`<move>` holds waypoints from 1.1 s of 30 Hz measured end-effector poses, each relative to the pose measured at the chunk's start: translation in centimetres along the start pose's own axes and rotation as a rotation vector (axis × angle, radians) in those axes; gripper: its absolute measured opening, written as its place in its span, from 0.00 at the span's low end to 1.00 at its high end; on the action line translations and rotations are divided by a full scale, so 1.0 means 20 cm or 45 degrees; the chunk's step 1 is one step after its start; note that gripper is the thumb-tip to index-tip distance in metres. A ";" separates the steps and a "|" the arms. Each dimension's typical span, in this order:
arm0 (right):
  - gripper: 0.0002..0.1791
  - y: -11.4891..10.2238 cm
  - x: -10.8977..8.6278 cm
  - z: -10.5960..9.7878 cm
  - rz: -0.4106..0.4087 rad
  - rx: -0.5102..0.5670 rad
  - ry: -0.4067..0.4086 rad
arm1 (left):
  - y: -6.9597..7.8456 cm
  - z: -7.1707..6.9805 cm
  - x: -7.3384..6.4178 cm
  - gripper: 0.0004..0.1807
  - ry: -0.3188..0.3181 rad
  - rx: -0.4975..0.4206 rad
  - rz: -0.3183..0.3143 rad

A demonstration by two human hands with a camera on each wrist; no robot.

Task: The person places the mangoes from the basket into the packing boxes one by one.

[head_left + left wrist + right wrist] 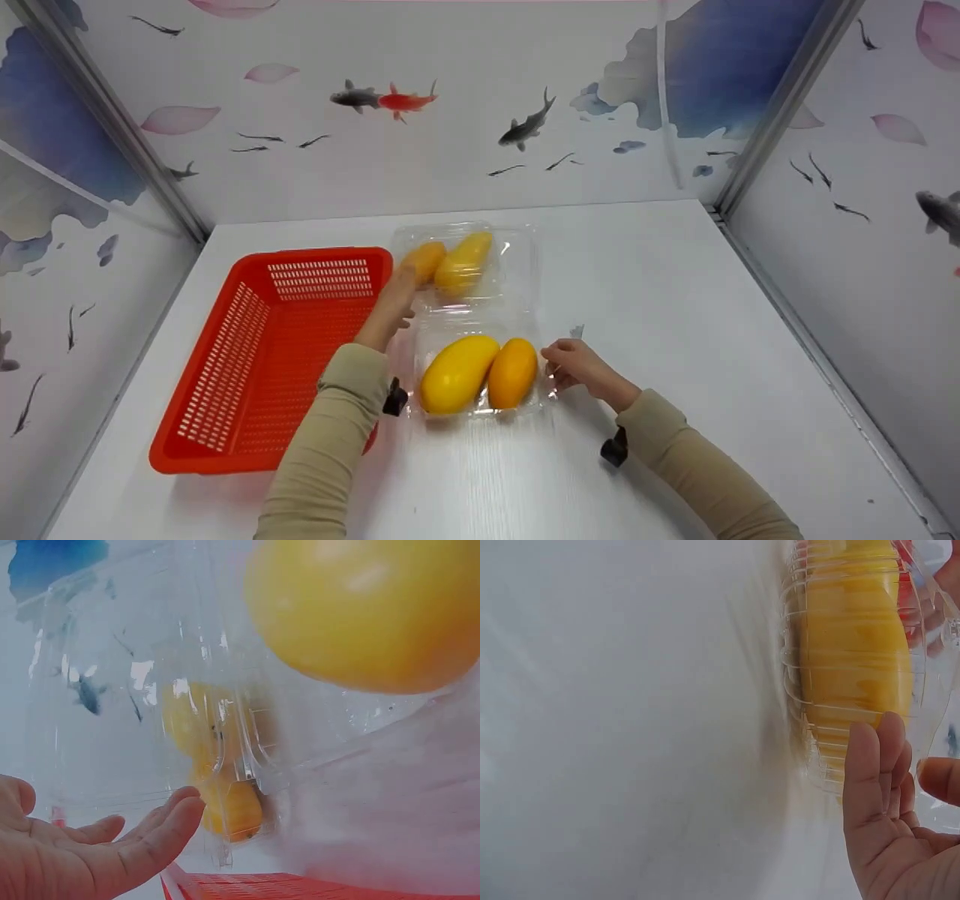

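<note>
Two mangoes, one yellow (459, 375) and one orange-yellow (513, 373), lie side by side in a clear plastic clamshell box (480, 411). At the box's right side, my right hand (583, 367) pinches its rim between thumb and fingers. In the right wrist view, the fingertips (864, 739) lie against its ribbed wall. My left hand (391, 306) reaches up by the clear lid (112, 735), palm turned toward it and fingers extended. Two more mangoes, an orange-yellow one (426, 259) and a yellow one (466, 262), show through clear plastic farther back.
A red plastic basket (196, 352) with slotted sides stands left of the boxes, partly behind my left forearm. The white table (675, 300) is bounded by patterned panels (450, 165) at the back and sides. A small clear scrap (576, 331) lies near my right hand.
</note>
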State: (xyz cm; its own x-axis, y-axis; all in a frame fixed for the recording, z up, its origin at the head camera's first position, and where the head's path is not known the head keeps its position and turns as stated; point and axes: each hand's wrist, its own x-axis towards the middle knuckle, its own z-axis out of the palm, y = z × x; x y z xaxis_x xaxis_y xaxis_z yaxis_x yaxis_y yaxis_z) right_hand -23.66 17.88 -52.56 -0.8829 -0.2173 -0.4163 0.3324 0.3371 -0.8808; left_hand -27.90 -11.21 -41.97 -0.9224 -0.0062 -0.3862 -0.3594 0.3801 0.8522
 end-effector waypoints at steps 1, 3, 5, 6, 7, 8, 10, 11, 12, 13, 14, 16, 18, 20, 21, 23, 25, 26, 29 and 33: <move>0.17 0.00 0.00 0.00 -0.005 0.006 -0.005 | 0.00 -0.01 -0.01 0.34 -0.017 -0.022 -0.025; 0.17 0.00 -0.01 -0.01 -0.007 0.009 -0.005 | 0.01 -0.03 -0.02 0.37 -0.052 -0.050 -0.084; 0.16 0.01 0.00 -0.01 -0.003 0.004 0.002 | 0.02 -0.05 -0.02 0.40 -0.077 -0.048 -0.117; 0.16 0.01 0.00 -0.01 -0.001 0.002 0.003 | 0.02 -0.06 -0.03 0.41 -0.083 -0.049 -0.122; 0.16 0.01 0.00 -0.01 0.000 0.005 0.006 | 0.02 -0.06 -0.03 0.42 -0.088 -0.048 -0.128; 0.16 0.01 0.00 -0.01 0.004 0.008 0.008 | 0.02 -0.07 -0.04 0.43 -0.097 -0.055 -0.127; 0.16 0.01 0.00 -0.01 0.014 0.016 0.015 | 0.02 -0.09 -0.05 0.44 -0.104 -0.061 -0.127; 0.17 0.01 0.00 -0.01 0.023 0.019 0.021 | 0.01 -0.09 -0.06 0.45 -0.106 -0.064 -0.129; 0.17 0.01 -0.01 -0.01 0.030 0.021 0.025 | 0.01 -0.10 -0.07 0.45 -0.104 -0.069 -0.130; 0.17 0.01 -0.01 -0.02 0.034 0.026 0.028 | 0.01 -0.11 -0.07 0.45 -0.101 -0.066 -0.129; 0.18 0.01 -0.01 -0.02 0.038 0.029 0.028 | 0.00 -0.11 -0.08 0.45 -0.101 -0.066 -0.124; 0.18 0.00 -0.02 -0.02 0.043 0.041 0.025 | -0.01 -0.13 -0.09 0.46 -0.108 -0.054 -0.118; 0.19 0.00 -0.02 -0.03 0.038 0.055 0.010 | -0.02 -0.14 -0.10 0.46 -0.128 -0.031 -0.113; 0.19 0.00 -0.03 -0.04 0.030 0.073 -0.017 | -0.03 -0.15 -0.12 0.46 -0.163 -0.009 -0.118; 0.19 0.00 -0.03 -0.04 0.024 0.084 -0.032 | -0.03 -0.16 -0.12 0.46 -0.185 0.002 -0.123; 0.20 0.00 -0.03 -0.05 0.013 0.107 -0.071 | -0.04 -0.17 -0.14 0.45 -0.229 0.028 -0.137; 0.21 0.00 -0.04 -0.06 0.006 0.135 -0.116 | -0.05 -0.17 -0.16 0.43 -0.282 0.048 -0.146; 0.21 0.00 -0.04 -0.07 0.005 0.151 -0.138 | -0.05 -0.17 -0.17 0.42 -0.309 0.056 -0.151; 0.22 0.00 -0.06 -0.08 0.016 0.191 -0.185 | -0.07 -0.15 -0.21 0.39 -0.357 0.099 -0.156; 0.25 0.00 -0.07 -0.09 0.046 0.222 -0.202 | -0.09 -0.12 -0.27 0.31 -0.345 0.186 -0.168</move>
State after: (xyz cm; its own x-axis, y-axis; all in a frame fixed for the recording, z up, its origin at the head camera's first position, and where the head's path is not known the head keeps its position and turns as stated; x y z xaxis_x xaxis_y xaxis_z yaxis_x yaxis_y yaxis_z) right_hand -22.92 19.80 -51.62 -0.8108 -0.3536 -0.4664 0.4273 0.1869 -0.8846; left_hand -22.68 -14.12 -40.59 -0.7913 0.1744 -0.5861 -0.4308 0.5213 0.7367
